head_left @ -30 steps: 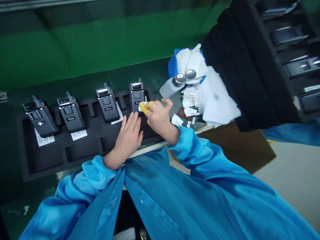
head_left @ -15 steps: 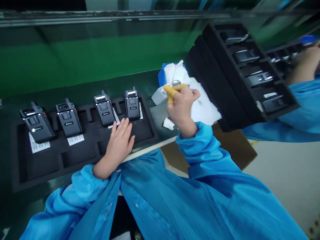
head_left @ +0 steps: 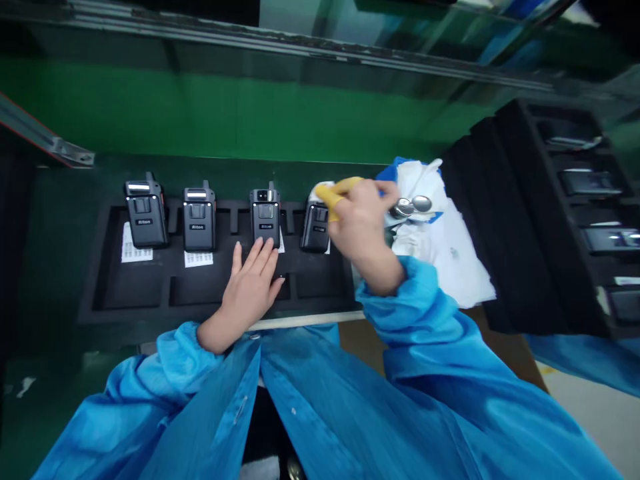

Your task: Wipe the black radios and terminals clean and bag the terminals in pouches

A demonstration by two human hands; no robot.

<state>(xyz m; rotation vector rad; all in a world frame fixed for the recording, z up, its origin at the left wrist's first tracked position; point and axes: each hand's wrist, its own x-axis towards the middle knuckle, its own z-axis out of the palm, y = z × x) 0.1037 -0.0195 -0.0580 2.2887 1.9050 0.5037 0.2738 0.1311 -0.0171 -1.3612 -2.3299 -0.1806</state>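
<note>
- Head view: the left hand (head_left: 246,290) lay flat, its grip open, fingertips at the lower end of the third radio (head_left: 266,217).
- Head view: the right hand (head_left: 363,223) had its grip closed on a white cloth (head_left: 320,190) at the top of the rightmost radio (head_left: 315,230).
- Head view: both radios sat in the black tray (head_left: 131,292) on the desk (head_left: 227,171).

Four black radios (head_left: 199,227) lie along a black tray (head_left: 131,288); white wipe (head_left: 316,194) at rightmost's top.
</note>
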